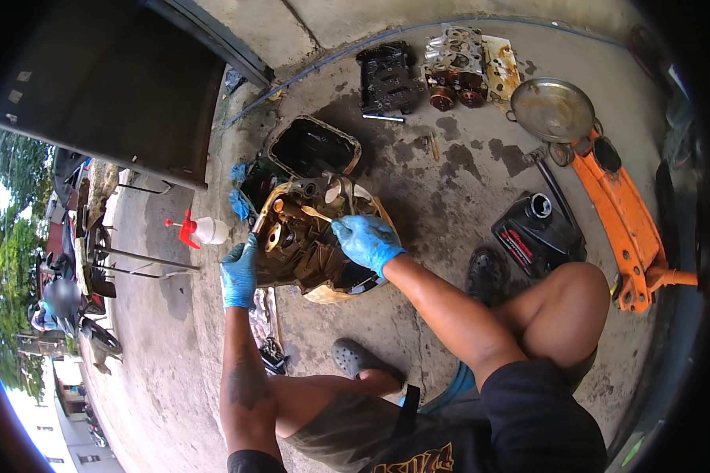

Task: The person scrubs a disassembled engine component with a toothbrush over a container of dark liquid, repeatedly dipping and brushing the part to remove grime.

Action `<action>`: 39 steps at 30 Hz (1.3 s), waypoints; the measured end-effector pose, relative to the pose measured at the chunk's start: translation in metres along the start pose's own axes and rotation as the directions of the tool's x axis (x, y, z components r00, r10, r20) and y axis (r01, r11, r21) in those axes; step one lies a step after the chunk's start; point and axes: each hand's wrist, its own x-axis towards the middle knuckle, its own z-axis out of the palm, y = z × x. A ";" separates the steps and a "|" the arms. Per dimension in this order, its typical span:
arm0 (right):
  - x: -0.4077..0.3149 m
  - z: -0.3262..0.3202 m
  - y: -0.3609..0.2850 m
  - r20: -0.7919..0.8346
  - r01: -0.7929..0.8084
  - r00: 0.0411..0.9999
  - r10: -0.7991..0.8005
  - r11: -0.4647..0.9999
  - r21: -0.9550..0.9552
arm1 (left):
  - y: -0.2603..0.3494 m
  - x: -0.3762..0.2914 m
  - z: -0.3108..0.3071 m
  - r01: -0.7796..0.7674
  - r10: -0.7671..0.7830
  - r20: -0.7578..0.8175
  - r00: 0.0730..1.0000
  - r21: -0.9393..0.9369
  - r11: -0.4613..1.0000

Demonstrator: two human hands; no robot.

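My left hand (239,275), in a blue glove, grips the left edge of an oily metal engine casting (290,260). Pinched in my gloved right hand (367,239) is a slim tool with a pale handle, apparently a small brush (316,213). Its far end reaches over the casting's inner cavity; whether it touches the metal I cannot tell. Brown oil coats the ribs and bores inside. Beneath the casting shows part of a pale container (331,294), mostly hidden. Just beyond stands a dark, oily pan (355,148) with a rounded rectangular rim.
A white pump sprayer (210,230) with a red top stands left. Farther out lie a black valve cover (390,77), a cylinder head (455,59) and a round metal basin (553,109). An orange floor jack (621,207) and black oil jug (532,236) are at right.
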 end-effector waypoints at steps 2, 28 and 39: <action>0.009 -0.009 -0.014 0.057 0.019 0.998 -0.013 0.993 -0.114 | -0.012 0.004 -0.006 0.016 -0.015 0.014 1.000 -0.054 0.998; 0.043 -0.028 -0.048 0.064 0.105 0.994 -0.086 0.904 -0.415 | 0.019 -0.027 -0.004 0.114 -0.115 0.105 0.988 0.023 0.993; 0.044 -0.015 -0.027 0.180 -0.033 0.982 0.064 0.984 -0.173 | 0.021 -0.032 0.002 -0.019 0.020 -0.006 1.000 0.101 0.995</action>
